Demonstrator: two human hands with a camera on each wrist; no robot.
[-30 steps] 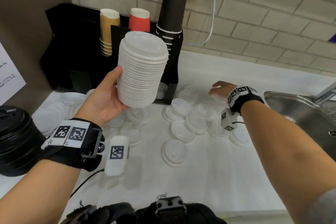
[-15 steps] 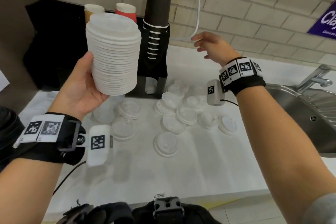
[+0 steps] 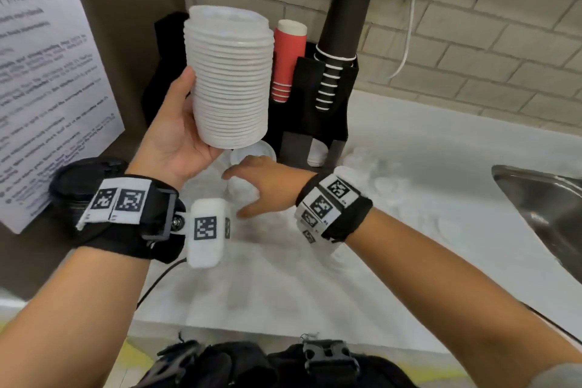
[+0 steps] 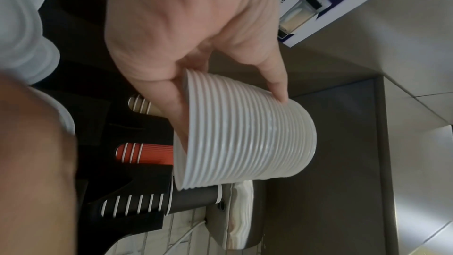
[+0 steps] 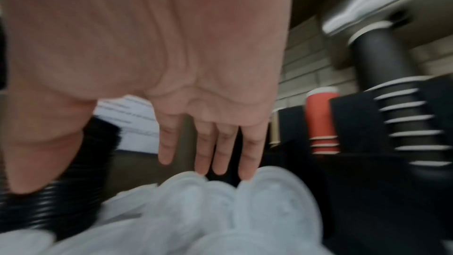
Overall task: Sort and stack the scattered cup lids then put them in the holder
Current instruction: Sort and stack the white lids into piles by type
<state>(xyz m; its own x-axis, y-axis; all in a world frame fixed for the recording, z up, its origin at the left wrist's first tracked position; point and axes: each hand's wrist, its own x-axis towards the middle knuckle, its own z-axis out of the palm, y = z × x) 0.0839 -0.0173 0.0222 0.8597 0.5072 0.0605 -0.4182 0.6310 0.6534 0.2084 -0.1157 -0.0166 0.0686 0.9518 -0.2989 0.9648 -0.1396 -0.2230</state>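
My left hand (image 3: pixel 179 135) grips a tall stack of white lids (image 3: pixel 230 79) upright, above the counter and in front of the black holder (image 3: pixel 321 110); the left wrist view shows fingers and thumb curled round the white lid stack (image 4: pixel 247 139). My right hand (image 3: pixel 255 186) reaches low over loose white lids (image 3: pixel 252 151) under the stack, fingers straight and empty. In the blurred right wrist view the straight fingers (image 5: pixel 250 152) hover just above the loose lids (image 5: pixel 232 207). More loose lids (image 3: pixel 387 183) lie blurred to the right.
The holder carries red cups (image 3: pixel 288 60) and tall black cups (image 3: pixel 343 35). A stack of black lids (image 3: pixel 78 195) sits at the left by a paper notice (image 3: pixel 47 88). A steel sink (image 3: pixel 541 205) lies at the right. A white cable (image 3: pixel 406 41) hangs on the brick wall.
My right hand came down from near the wall and swung left, now low over the loose lids under the stack. The left hand still holds the stack; the view shifted right.
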